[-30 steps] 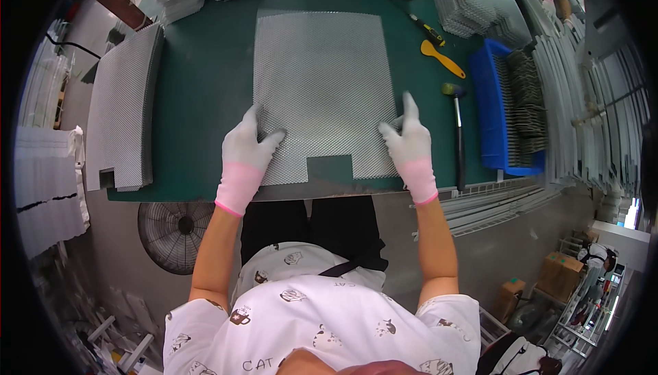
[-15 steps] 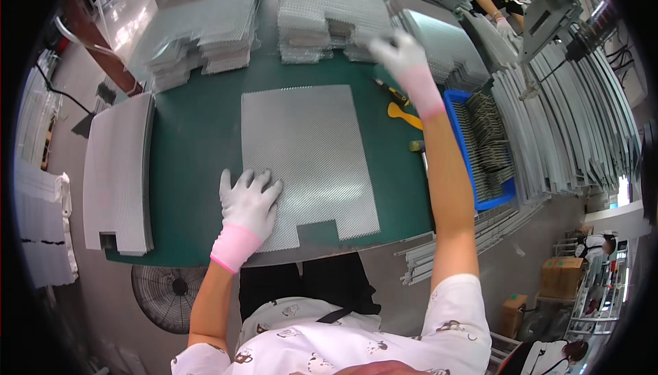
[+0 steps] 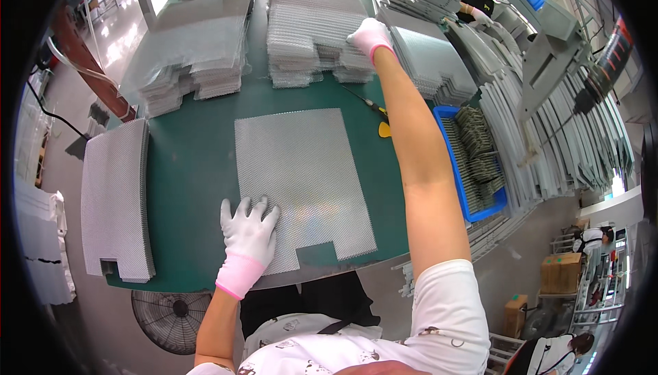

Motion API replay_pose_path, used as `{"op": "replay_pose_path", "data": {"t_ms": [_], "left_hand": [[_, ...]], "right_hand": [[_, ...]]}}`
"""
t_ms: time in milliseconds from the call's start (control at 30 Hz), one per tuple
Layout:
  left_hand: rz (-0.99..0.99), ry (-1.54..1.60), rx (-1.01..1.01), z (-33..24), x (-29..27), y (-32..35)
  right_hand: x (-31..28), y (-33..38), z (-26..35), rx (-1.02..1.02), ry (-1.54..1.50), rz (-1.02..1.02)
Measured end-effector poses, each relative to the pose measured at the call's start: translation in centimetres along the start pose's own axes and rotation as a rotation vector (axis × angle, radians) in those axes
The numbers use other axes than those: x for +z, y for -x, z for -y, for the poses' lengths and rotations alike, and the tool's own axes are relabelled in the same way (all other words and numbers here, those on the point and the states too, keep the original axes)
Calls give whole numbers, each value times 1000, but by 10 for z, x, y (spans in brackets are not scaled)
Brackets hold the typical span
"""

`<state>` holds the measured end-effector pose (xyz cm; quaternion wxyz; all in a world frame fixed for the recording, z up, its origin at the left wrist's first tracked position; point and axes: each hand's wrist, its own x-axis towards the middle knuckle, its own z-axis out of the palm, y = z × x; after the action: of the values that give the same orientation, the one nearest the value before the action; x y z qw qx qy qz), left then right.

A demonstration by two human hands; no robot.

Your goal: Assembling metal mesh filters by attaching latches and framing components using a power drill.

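Observation:
A grey mesh sheet (image 3: 298, 176) with a notch in its near edge lies flat on the green tabletop. My left hand (image 3: 248, 238), in a white glove with a pink cuff, rests on its near left part, fingers spread. My right arm stretches to the far side of the table. There my right hand (image 3: 371, 35), gloved alike, has its fingers closed at the right edge of the middle stack of mesh sheets (image 3: 315, 15). Its fingertips are partly hidden, and how many sheets they grip I cannot tell.
More mesh stacks stand at the far left (image 3: 199, 32), far right (image 3: 425, 49) and near left (image 3: 115, 200). Right of the sheet lie a thin pointed tool (image 3: 370, 104), a yellow scraper (image 3: 384, 129) and a blue bin (image 3: 473, 217) of small parts. A power driver (image 3: 603, 66) hangs at the right.
My right hand has gone from above the table's far right, fingers apart, to the middle stack's edge, fingers closed. The view has shifted a little. My left hand stays on the sheet.

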<state>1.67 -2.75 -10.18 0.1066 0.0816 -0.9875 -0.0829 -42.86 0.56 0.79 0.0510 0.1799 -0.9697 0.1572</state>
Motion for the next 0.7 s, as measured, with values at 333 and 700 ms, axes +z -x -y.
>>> {"op": "replay_pose_path", "data": {"t_ms": [333,700], "left_hand": [[-18,35,-15,1,-3,1],[-41,36,1,-2,-4,-4]], "right_hand": [[-23,-42,-19,3,-413,-165],[-35,-65,-42,-171,-689,-220]]}}
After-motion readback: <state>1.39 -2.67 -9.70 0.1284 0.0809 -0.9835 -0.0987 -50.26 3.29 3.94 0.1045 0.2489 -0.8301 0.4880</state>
